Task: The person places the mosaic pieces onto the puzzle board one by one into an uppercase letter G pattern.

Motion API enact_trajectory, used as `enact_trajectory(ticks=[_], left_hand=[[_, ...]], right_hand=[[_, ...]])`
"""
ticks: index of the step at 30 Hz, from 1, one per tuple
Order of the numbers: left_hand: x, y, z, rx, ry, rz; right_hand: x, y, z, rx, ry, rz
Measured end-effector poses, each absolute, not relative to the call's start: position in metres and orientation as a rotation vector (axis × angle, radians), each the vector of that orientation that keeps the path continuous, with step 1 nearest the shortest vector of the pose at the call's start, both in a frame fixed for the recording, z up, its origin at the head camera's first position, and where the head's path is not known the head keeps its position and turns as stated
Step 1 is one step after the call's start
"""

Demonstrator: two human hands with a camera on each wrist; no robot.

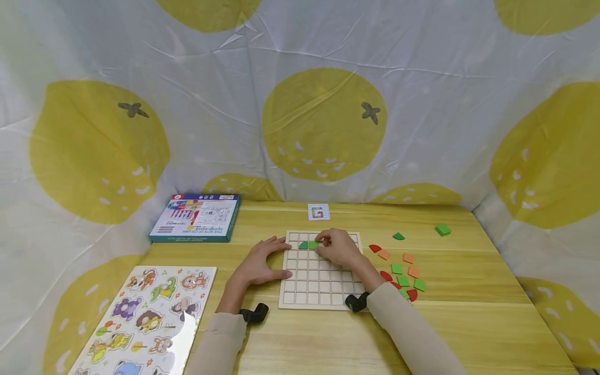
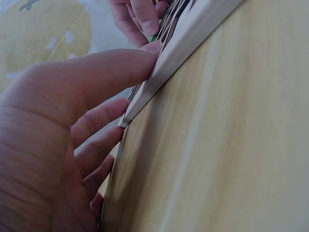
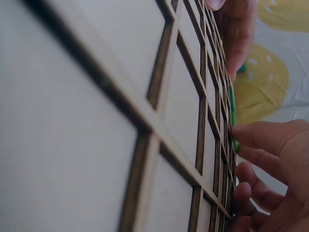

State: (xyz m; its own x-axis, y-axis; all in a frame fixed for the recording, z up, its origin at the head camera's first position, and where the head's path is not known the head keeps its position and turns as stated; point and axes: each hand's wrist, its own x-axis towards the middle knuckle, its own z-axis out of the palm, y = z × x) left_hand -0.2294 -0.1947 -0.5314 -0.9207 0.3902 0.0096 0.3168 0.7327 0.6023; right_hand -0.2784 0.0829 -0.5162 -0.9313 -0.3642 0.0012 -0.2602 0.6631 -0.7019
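Observation:
A pale wooden grid board [image 1: 301, 286] lies on the table in front of me. My left hand [image 1: 259, 263] steadies its left edge, thumb on the rim and fingers spread; the left wrist view has the thumb [image 2: 116, 65] over the board's side. In the board's upper row are a dark green quarter-circle tile [image 1: 303, 245] and, right beside it, a light green square tile [image 1: 312, 245]. My right hand [image 1: 339, 247] pinches at that square with thumb and forefinger. From the right wrist, the fingertips meet a thin green edge [image 3: 233, 113] at the board's far side.
Right of the board lie several loose tiles: red quarter-circles [image 1: 375, 248], orange squares [image 1: 408, 258], green squares [image 1: 419, 285], a dark green quarter-circle [image 1: 398, 236] and a green stack [image 1: 442, 229]. A pattern card [image 1: 319, 212] lies behind, a box [image 1: 194, 219] and animal puzzle [image 1: 150, 312] at left.

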Motion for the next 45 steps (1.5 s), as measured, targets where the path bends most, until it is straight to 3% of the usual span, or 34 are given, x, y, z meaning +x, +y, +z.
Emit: enact_trajectory(ticks=[14,35,45], left_hand=[[-0.231,-0.193,-0.533,0.632,2.824,0.859],[-0.228,-0.194,-0.53,0.644,2.831,0.849],[-0.228,-0.193,-0.53,0.635,2.819,0.847]], right_hand=[[-0.271,0.105,-0.511,-0.486,2.688,-1.247],[-0.248,0.22,-0.498,-0.34,2.868,-1.154],[-0.24,0.251,-0.508,-0.275,2.879,-1.082]])
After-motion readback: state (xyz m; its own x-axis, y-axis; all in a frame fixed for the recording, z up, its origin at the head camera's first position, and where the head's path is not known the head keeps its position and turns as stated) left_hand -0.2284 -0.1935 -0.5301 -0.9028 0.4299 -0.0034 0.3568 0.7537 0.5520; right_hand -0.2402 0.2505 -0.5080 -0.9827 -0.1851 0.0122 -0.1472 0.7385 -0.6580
